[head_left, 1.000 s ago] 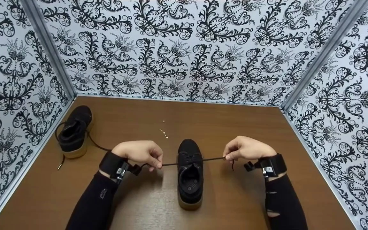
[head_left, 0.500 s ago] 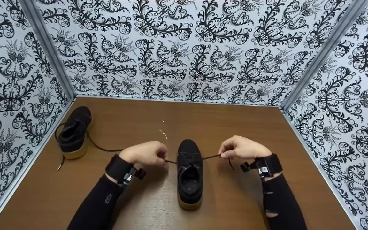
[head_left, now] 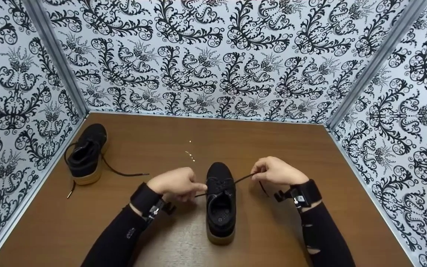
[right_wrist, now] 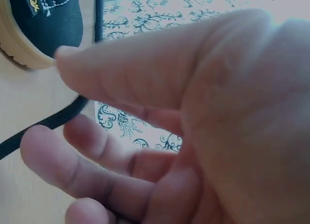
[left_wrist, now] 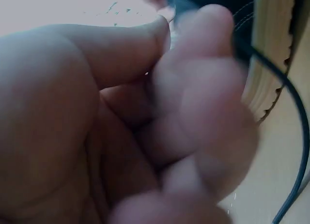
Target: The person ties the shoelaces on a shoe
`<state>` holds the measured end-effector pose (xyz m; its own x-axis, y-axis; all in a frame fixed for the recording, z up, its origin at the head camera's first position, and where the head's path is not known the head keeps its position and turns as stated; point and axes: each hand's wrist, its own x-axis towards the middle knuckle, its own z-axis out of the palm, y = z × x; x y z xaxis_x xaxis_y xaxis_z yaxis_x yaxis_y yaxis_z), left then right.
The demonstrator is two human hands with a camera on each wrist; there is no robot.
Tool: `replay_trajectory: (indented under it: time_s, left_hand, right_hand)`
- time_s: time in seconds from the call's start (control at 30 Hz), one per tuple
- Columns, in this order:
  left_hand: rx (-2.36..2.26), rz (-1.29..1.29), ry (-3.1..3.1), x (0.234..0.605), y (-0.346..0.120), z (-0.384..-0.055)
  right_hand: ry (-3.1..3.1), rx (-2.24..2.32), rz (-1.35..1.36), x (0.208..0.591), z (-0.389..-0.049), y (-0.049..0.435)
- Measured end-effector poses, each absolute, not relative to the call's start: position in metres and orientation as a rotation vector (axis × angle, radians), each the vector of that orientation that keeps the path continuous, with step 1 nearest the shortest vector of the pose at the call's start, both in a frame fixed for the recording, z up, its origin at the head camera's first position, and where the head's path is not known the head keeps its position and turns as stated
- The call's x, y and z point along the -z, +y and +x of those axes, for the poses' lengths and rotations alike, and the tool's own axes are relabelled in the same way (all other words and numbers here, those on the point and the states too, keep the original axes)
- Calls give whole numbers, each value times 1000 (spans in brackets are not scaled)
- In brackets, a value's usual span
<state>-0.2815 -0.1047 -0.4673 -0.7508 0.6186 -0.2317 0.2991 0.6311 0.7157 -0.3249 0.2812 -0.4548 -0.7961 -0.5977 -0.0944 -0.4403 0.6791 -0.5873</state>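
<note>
A black lace-up shoe (head_left: 219,207) with a tan sole stands upright on the table, toe pointing away. My left hand (head_left: 179,184) is at the shoe's left side, index finger stretched to the lacing and the other fingers bent. One lace end (left_wrist: 288,88) leaves the shoe there and runs down past the fingers; whether the left hand grips it, I cannot tell. On the other side my right hand (head_left: 277,171) pinches the right lace (head_left: 244,178) between thumb and fingers. Its tail (right_wrist: 46,122) hangs below the fingertips.
A second black shoe (head_left: 87,152) stands at the far left, its loose laces trailing onto the wooden table (head_left: 291,141). Patterned panels (head_left: 206,55) close in the back and both sides. Small bright specks (head_left: 190,155) lie beyond the near shoe.
My left hand has moved right, to the shoe, and its index finger now stretches out. My right hand has shifted slightly inward and away from me, still pinching its lace.
</note>
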Motion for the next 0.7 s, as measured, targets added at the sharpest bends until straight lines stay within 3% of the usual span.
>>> replay_trajectory:
  time_s: [0.7]
  left_hand:
    - [-1280,556,2029,497,-104,-295]
  right_hand:
    - [2408,1005,-742,453,-323,277]
